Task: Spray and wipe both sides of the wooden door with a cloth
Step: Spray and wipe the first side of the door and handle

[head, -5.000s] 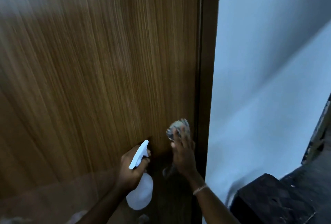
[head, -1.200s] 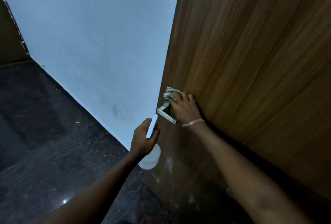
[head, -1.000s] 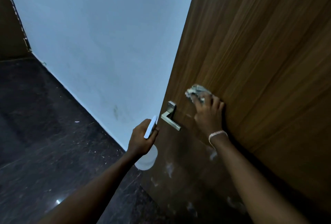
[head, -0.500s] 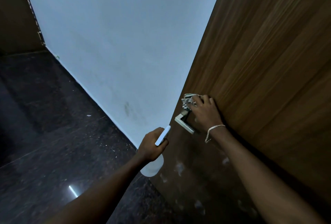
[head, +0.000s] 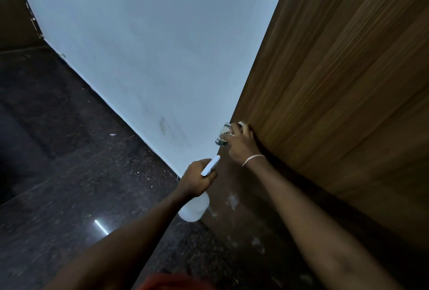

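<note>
The wooden door fills the right side, its free edge running down the middle. My right hand holds a crumpled grey-and-white cloth against the door's edge, right where the handle sits; the handle is hidden under hand and cloth. My left hand grips the neck of a white spray bottle, whose trigger head points up toward the cloth. The bottle hangs just left of the door's lower part. Pale smears show on the door's lower face.
A pale blue-white wall stands behind the door's edge. Dark speckled stone floor spreads to the left and below. A dark frame or panel rises at the far left.
My right hand slid the cloth over the handle to the door's edge, covering the handle. The left hand kept its hold on the bottle. The view tilted and shifted right.
</note>
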Demonstrator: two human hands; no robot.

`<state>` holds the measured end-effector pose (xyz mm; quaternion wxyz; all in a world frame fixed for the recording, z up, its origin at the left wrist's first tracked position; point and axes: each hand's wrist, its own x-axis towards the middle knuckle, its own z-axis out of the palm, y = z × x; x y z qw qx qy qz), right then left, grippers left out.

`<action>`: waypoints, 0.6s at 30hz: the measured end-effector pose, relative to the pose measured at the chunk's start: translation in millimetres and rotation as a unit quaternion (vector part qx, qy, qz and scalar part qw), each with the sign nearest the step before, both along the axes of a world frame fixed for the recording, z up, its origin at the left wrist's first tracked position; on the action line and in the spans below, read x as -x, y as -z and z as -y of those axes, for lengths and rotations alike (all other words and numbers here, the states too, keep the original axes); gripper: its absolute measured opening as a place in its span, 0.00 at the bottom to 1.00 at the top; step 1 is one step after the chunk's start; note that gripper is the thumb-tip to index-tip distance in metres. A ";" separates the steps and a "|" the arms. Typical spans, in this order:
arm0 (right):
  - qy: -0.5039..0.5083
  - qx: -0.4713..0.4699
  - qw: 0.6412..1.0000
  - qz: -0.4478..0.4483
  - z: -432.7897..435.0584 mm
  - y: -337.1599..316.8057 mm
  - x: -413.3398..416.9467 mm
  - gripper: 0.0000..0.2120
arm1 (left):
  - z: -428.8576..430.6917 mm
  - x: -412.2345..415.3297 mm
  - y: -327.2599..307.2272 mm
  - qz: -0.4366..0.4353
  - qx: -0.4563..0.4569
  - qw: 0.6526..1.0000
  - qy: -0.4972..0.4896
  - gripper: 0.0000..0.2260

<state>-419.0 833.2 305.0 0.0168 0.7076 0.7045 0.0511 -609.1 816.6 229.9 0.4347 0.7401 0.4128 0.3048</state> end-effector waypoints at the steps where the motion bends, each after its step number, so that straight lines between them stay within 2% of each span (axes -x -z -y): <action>1: 0.013 -0.015 1.000 -0.014 6.7 8.7 -1.5 0.23 | -5.4 2.2 -2.3 0.005 -0.002 1.000 -0.004 0.10; 3: 0.006 -0.046 0.999 -0.005 34.5 20.9 -13.5 0.24 | -13.2 5.2 -8.1 0.016 -0.001 1.000 -0.004 0.11; 6: -0.023 -0.039 0.998 0.035 74.4 26.1 -32.2 0.24 | -21.9 8.1 -19.2 0.029 -0.012 0.999 -0.007 0.12; 9: -0.023 -0.072 0.994 0.083 46.0 20.3 -16.1 0.22 | -29.2 9.3 -25.3 0.042 -0.020 0.999 -0.008 0.12; 14: -0.077 -0.037 0.972 0.217 -10.0 30.7 18.7 0.04 | -38.7 14.6 -23.9 0.058 -0.029 0.998 -0.003 0.09; 16: -0.096 -0.039 0.966 0.237 -5.8 37.7 5.5 0.08 | -44.4 19.1 -24.2 0.063 -0.030 0.998 -0.009 0.09; 18: -0.131 -0.095 0.959 0.234 12.6 44.1 -12.8 0.14 | -48.7 23.6 -24.5 0.058 -0.031 0.998 -0.013 0.09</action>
